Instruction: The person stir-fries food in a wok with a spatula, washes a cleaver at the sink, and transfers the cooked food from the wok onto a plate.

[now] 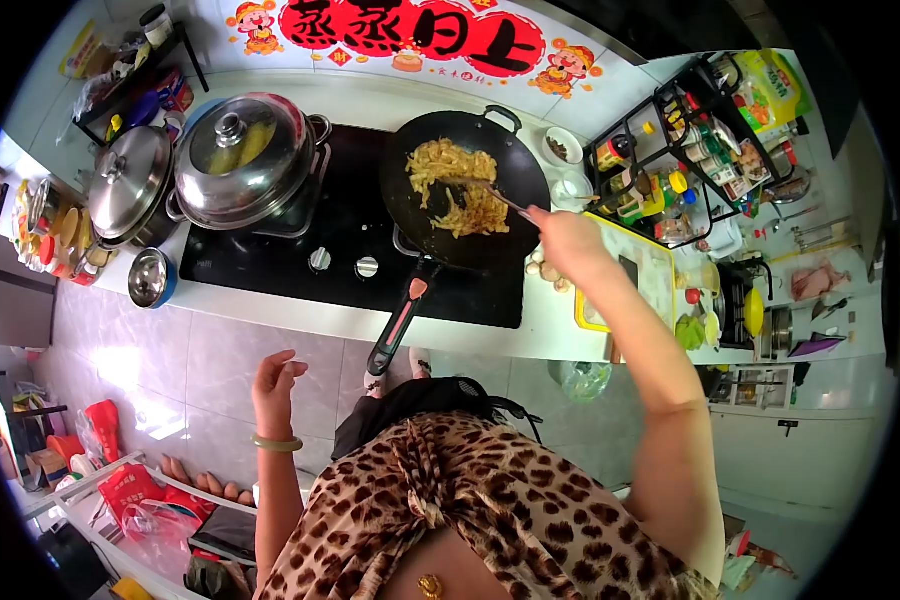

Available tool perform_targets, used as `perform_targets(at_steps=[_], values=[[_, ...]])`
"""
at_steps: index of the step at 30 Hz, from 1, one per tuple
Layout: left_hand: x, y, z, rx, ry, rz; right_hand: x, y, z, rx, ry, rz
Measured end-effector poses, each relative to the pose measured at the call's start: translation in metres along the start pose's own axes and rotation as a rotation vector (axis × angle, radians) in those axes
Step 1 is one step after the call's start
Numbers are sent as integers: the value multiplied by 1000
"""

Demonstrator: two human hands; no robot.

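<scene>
Looks like the frying's well along tbh: the chopped yellow-brown food (446,160) is already in the round black wok (523,165), on the right-hand end of the black glass stove (260,265), and it's got some browned bits. It's in two heaps, not dished up yet; can't tell if it's cooked through. Right hand (568,242) is gripping a slim-handled cooking utensil (511,204) that reaches into the food. Left hand (275,378) hangs short of the stove, fingers loosely curled, seemingly holding nothing.
</scene>
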State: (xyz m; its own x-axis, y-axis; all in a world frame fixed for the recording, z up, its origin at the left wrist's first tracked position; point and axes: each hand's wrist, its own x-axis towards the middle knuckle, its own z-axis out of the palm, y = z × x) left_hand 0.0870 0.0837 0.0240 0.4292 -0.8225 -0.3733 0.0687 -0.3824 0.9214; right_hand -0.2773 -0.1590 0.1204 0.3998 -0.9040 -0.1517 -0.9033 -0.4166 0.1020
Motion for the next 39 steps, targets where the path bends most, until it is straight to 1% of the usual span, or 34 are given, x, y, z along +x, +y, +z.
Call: perform_targets(at_steps=[1, 2, 4, 8, 10, 12, 13, 15, 16, 18, 20, 22, 23, 24, 26, 27, 29, 30, 32, 33, 35, 36, 38, 39], values=[[0, 0, 0, -16, 3, 11, -11, 0, -19, -17, -144, 58], [1, -1, 0, -23, 3, 6, -27, 2, -31, -24, -148, 55], [4, -3, -1, -19, 48, -22, -48, 5, -43, -169, -204, -49], [4, -8, -3, -15, 39, -22, -32, -12, -16, -105, -132, -60], [4, -3, 0, -13, 5, -2, 1, -11, -2, -41, -31, -9], [7, -2, -1, -9, -3, 15, 3, 22, 4, 188, 34, -9], [8, -3, 0, -17, -5, 26, 0, 53, 11, 222, 93, -155], [7, -2, 0, -28, 19, 1, -25, 57, -47, 686, -297, 286], [7, -1, -2, -28, 46, -14, -31, 64, -64, 780, -355, 317], [4, -4, -4, -34, 58, -28, -24, 104, -55, 810, -404, 333], [0, -6, -5, -10, 57, -55, 4, 112, -55, 682, -590, 469], [-6, -5, -4, -5, 63, -73, 29, 121, -21, 959, -618, 467], [-9, -5, -3, -1, 55, -88, 44, 127, 5, 1148, -642, 409], [-11, -4, -2, 3, 66, -88, 53, 115, 19, 1284, -665, 408], [-15, -3, 0, -18, 43, -84, 59, 93, 48, 1423, -543, 359], [-16, -2, 0, -21, 34, -85, 54, 85, 51, 1431, -548, 364], [-15, 2, 1, 9, 41, -80, 36, 70, 45, 1319, -412, 201], [-13, 3, 3, 6, 31, -76, 24, 61, 35, 1141, -350, 149], [-10, 4, 4, 17, 40, -65, -10, 66, 42, 725, 12, -166], [-8, 5, 4, 17, 36, -62, -31, 58, 32, 724, 16, -163], [-4, 7, 5, 6, 32, -61, -71, 41, -4, 288, 46, -69], [-2, 6, 5, 6, 28, -58, -81, 35, -11, 286, 49, -66], [1, 2, 6, -1, 13, -55, -91, 22, -17, 117, -73, 44], [2, 2, 8, 0, 6, -50, -83, 14, -15, 5, -107, 58]])
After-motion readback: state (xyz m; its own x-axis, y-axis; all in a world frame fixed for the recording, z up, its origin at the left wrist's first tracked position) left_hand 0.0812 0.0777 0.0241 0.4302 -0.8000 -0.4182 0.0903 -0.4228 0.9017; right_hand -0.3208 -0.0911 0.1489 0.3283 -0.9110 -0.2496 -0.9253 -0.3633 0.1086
